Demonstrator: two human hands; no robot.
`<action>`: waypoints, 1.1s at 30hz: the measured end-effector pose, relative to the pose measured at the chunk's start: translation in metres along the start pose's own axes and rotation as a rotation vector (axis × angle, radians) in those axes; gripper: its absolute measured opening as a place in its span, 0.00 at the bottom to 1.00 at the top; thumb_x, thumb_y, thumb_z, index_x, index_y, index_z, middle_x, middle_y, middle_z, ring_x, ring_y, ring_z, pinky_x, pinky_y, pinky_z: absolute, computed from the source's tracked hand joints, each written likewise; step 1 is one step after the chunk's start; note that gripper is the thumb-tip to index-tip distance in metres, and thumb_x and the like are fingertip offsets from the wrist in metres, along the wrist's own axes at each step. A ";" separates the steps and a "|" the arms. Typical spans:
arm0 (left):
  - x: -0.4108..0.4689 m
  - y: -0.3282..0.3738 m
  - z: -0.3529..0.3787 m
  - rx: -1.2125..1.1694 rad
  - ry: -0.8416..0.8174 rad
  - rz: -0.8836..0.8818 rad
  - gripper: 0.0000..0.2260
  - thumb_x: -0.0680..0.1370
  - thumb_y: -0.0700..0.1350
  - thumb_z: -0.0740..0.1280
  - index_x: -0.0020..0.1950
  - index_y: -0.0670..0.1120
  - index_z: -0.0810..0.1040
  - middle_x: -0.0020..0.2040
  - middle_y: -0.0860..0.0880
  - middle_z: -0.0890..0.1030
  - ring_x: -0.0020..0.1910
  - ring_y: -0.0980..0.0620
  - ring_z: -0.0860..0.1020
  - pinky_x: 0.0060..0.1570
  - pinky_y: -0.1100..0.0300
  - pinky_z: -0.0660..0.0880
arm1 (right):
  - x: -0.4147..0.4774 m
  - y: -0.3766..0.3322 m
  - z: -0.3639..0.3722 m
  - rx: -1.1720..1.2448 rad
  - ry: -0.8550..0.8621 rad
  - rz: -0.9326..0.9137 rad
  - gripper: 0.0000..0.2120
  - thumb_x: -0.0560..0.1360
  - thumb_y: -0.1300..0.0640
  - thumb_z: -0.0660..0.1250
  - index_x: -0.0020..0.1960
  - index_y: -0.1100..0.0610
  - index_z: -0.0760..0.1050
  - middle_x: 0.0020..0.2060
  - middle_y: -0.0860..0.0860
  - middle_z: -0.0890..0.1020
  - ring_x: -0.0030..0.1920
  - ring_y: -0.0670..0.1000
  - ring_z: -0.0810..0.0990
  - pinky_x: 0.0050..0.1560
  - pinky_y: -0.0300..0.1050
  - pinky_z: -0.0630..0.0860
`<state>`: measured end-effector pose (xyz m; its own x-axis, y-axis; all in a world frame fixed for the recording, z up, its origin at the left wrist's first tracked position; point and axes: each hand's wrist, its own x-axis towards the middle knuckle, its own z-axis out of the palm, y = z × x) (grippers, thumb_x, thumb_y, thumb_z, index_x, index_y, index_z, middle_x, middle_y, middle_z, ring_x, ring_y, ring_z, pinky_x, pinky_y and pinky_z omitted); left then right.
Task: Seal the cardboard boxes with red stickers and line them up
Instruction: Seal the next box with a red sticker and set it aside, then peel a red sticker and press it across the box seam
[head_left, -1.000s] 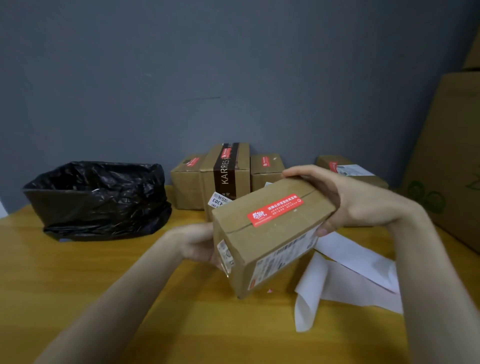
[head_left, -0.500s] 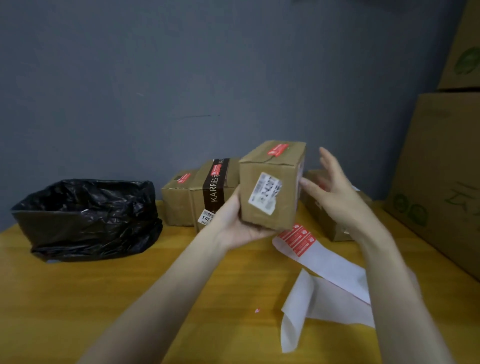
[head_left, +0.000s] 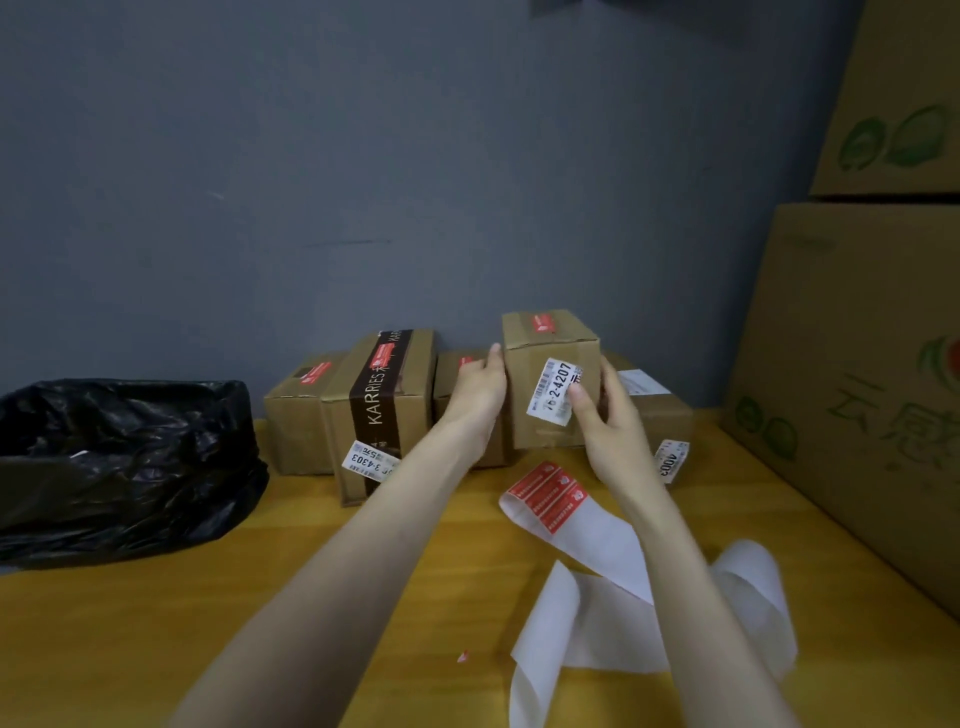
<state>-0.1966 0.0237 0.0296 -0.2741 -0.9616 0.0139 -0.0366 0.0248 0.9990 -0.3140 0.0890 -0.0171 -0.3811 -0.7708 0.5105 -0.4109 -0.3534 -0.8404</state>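
Note:
A sealed cardboard box (head_left: 545, 358) with a red sticker (head_left: 541, 322) on top and a white label on its front stands in the row against the wall. My left hand (head_left: 478, 387) lies flat on its left side. My right hand (head_left: 605, 421) grips its right front corner, thumb on the label. In the row are a small box (head_left: 298, 415), a box with dark KARRIES tape (head_left: 384, 410), a box mostly hidden behind my left hand (head_left: 457, 364), and a low box (head_left: 657, 410) on the right. A backing strip with red stickers (head_left: 548, 493) lies on the table.
A black bin bag (head_left: 119, 462) sits at the left on the wooden table (head_left: 156, 634). Large stacked cartons (head_left: 862, 364) stand along the right edge. Curled white backing paper (head_left: 623, 623) lies in front of my right arm. A grey wall is behind the row.
The box went from tilted in both hands near me to set into the row by the wall. My right hand, open beside it half a second ago, now grips its corner.

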 end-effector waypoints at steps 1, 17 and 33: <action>0.004 0.003 -0.003 0.047 -0.011 -0.002 0.22 0.82 0.56 0.50 0.59 0.42 0.75 0.54 0.52 0.79 0.49 0.52 0.76 0.51 0.59 0.72 | 0.002 0.005 0.001 -0.020 0.001 0.006 0.21 0.78 0.47 0.60 0.71 0.44 0.63 0.62 0.46 0.74 0.64 0.46 0.73 0.63 0.53 0.73; 0.042 -0.007 0.015 0.710 0.063 0.236 0.11 0.78 0.36 0.58 0.54 0.38 0.79 0.57 0.40 0.79 0.58 0.42 0.76 0.55 0.56 0.72 | 0.028 0.051 0.016 -0.162 0.019 0.155 0.22 0.78 0.64 0.61 0.70 0.53 0.64 0.61 0.52 0.76 0.63 0.49 0.73 0.59 0.39 0.68; 0.044 -0.028 0.022 1.375 -0.103 0.360 0.14 0.76 0.39 0.60 0.62 0.44 0.74 0.57 0.43 0.78 0.63 0.44 0.71 0.71 0.45 0.53 | 0.036 0.063 0.021 -0.342 -0.053 0.304 0.27 0.78 0.58 0.63 0.74 0.55 0.58 0.69 0.56 0.70 0.70 0.56 0.67 0.68 0.56 0.67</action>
<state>-0.2285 -0.0132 0.0013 -0.5341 -0.8235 0.1912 -0.8229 0.5582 0.1055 -0.3363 0.0277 -0.0558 -0.4872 -0.8418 0.2327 -0.5406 0.0814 -0.8373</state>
